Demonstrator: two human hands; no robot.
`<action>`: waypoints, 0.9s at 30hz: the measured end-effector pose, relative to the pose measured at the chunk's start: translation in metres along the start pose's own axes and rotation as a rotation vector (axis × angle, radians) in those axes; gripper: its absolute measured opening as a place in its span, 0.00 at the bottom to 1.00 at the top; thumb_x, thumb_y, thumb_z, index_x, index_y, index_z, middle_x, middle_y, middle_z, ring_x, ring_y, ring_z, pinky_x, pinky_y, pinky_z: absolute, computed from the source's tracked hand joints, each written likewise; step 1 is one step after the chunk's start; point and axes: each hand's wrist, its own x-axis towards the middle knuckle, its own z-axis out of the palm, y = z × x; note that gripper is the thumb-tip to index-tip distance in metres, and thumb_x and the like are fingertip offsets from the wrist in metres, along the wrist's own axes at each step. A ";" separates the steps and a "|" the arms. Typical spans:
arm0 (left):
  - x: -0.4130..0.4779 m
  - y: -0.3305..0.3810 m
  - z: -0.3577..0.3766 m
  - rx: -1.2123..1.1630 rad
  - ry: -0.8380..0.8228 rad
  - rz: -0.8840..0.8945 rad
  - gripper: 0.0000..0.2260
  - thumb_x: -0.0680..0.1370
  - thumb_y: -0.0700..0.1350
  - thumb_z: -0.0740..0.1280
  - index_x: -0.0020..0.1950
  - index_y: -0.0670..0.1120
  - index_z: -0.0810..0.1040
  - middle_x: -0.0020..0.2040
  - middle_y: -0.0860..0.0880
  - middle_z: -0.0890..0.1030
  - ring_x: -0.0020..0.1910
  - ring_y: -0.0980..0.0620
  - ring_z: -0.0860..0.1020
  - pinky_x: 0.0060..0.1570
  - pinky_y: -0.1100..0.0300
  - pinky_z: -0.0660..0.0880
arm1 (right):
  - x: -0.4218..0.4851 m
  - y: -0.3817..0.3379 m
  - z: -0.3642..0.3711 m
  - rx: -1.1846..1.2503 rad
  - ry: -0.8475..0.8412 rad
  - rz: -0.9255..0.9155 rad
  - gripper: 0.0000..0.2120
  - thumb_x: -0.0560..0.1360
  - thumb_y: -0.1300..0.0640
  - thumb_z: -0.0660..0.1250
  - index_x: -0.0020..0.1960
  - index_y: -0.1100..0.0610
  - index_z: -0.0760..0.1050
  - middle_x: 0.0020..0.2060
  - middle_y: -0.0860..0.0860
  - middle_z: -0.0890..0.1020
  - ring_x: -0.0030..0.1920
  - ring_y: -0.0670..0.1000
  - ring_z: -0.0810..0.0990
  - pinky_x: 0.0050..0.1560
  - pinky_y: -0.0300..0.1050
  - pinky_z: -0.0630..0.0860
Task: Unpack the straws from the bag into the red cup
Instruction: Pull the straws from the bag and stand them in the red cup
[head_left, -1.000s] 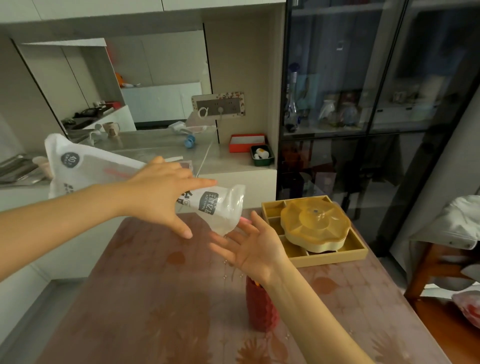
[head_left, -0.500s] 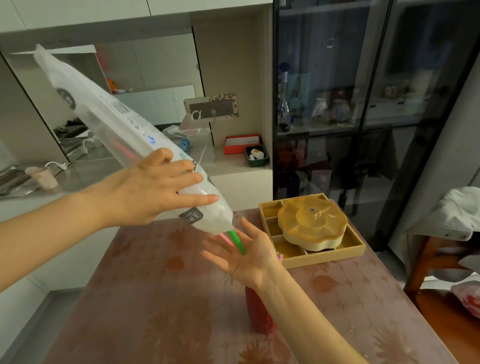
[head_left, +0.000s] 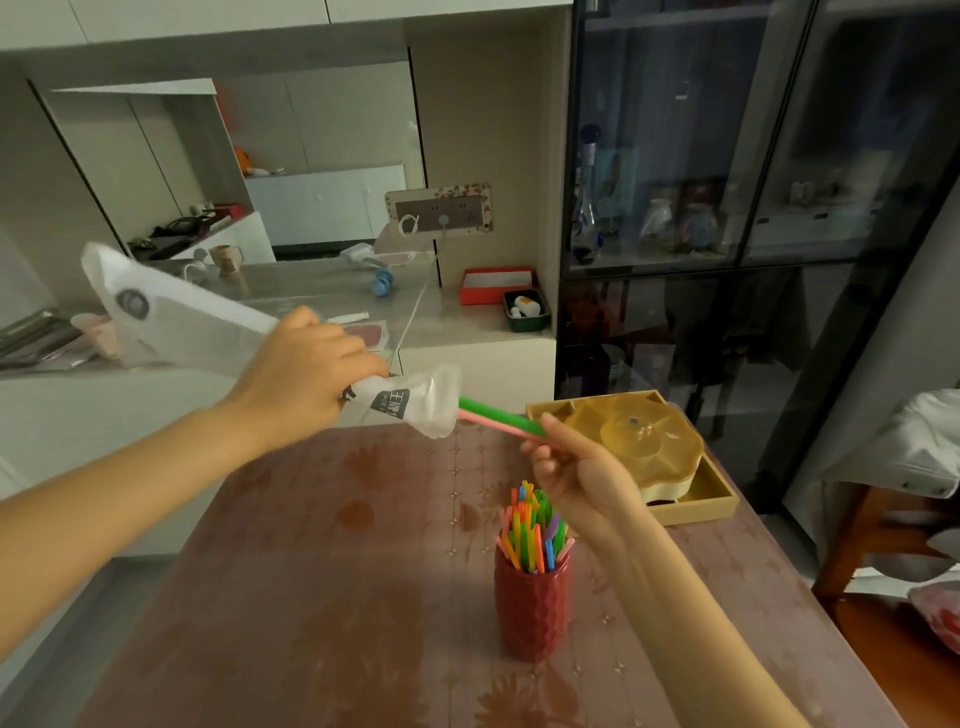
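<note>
My left hand (head_left: 306, 374) is clenched round the middle of the clear plastic bag (head_left: 208, 332), which hangs above the table (head_left: 311, 597) with its mouth aimed toward three o'clock. A green straw (head_left: 498, 417) and a pink straw (head_left: 491, 423) poke from that mouth. My right hand (head_left: 582, 473) pinches their free ends between thumb and fingers. At six o'clock from that hand the red cup (head_left: 531, 605) stands upright on the table, packed with coloured straws (head_left: 532, 525). A yellow tray (head_left: 696, 501) sits just behind my right hand.
</note>
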 end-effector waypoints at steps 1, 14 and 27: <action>-0.005 0.004 0.007 -0.046 0.011 -0.043 0.21 0.56 0.25 0.70 0.41 0.46 0.82 0.31 0.50 0.80 0.31 0.47 0.77 0.38 0.56 0.62 | 0.000 -0.008 -0.004 -0.008 0.015 -0.047 0.07 0.76 0.65 0.64 0.51 0.68 0.74 0.33 0.57 0.74 0.23 0.44 0.74 0.21 0.31 0.71; -0.084 0.057 0.083 -0.495 0.010 -0.594 0.24 0.59 0.45 0.81 0.51 0.43 0.78 0.44 0.47 0.81 0.43 0.46 0.75 0.44 0.52 0.65 | -0.054 -0.094 -0.007 -0.788 0.195 -0.965 0.13 0.79 0.46 0.57 0.41 0.50 0.75 0.26 0.43 0.74 0.25 0.41 0.71 0.25 0.30 0.69; -0.099 0.076 0.100 -0.803 -0.098 -0.603 0.13 0.63 0.47 0.73 0.29 0.47 0.70 0.28 0.51 0.73 0.30 0.52 0.73 0.29 0.53 0.69 | -0.047 -0.075 0.010 -1.445 -0.158 -1.040 0.09 0.76 0.41 0.51 0.42 0.39 0.67 0.36 0.41 0.74 0.39 0.43 0.77 0.35 0.34 0.75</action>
